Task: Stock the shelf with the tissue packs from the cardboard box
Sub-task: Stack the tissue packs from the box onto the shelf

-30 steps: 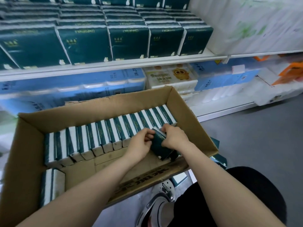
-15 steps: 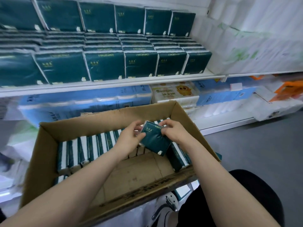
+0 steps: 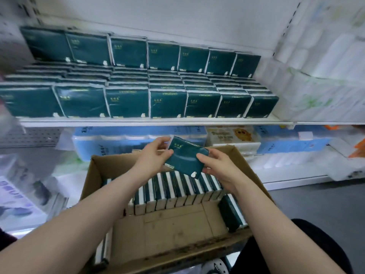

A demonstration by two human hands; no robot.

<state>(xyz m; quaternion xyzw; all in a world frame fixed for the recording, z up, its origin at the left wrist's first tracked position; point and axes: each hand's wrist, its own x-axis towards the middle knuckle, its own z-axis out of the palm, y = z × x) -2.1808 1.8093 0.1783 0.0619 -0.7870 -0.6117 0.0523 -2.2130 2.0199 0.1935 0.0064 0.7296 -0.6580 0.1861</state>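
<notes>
A dark green tissue pack [image 3: 184, 157] is held tilted above the cardboard box [image 3: 92, 175]. My left hand [image 3: 153, 155] pinches its left edge and my right hand [image 3: 216, 166] grips its right side. Inside the box a row of green and white tissue packs [image 3: 173, 191] stands on edge, and one more pack [image 3: 232, 213] leans at the right wall. The white shelf [image 3: 154, 122] above carries rows of the same green packs [image 3: 167, 103], with a further row standing at the back.
Blue-wrapped tissue bundles [image 3: 138, 137] and a pale pack with an owl print [image 3: 235, 135] fill the lower shelf behind the box. White paper rolls [image 3: 324, 76] are stacked at the right. Grey floor [image 3: 325, 210] lies to the right of the box. My shoe [image 3: 217, 266] shows below.
Both hands have lifted the green pack out of the box and higher toward the shelf. The view has tilted up, showing more of the stocked shelf.
</notes>
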